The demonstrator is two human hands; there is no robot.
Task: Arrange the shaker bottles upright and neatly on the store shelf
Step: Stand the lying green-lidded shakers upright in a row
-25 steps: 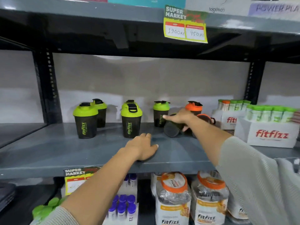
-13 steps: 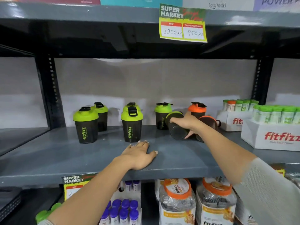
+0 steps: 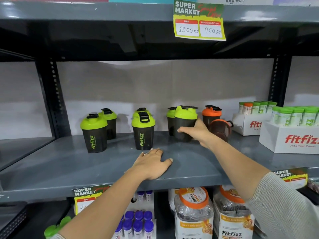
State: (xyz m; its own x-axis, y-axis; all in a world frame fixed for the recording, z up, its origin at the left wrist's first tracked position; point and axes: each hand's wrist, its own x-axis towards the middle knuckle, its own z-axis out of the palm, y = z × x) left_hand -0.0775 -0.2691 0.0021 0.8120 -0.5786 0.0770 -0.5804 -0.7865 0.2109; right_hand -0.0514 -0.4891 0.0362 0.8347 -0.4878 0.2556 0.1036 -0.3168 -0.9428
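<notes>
My right hand [image 3: 198,131] grips a black shaker bottle with a green lid [image 3: 184,121], held upright on the grey shelf [image 3: 103,166] in front of another green-lidded shaker [image 3: 170,118]. To its right an orange-lidded shaker [image 3: 211,114] stands upright, and one orange-lidded shaker [image 3: 220,129] lies on its side behind my wrist. Two pairs of green-lidded shakers stand to the left, the front ones being a shaker [image 3: 94,133] at far left and a shaker [image 3: 143,131] in the middle. My left hand [image 3: 153,164] rests flat on the shelf's front edge, fingers spread, holding nothing.
White Fitfizz boxes [image 3: 291,137] with green-capped tubes stand at the shelf's right end. A price tag [image 3: 199,20] hangs from the shelf above. Jars [image 3: 193,214] and purple-capped tubes [image 3: 136,221] fill the shelf below. A black upright post [image 3: 51,97] bounds the left side.
My right hand has turned the green-lidded shaker from lying on its side to upright and set it in front of the rear one. The left hand stayed on the shelf edge.
</notes>
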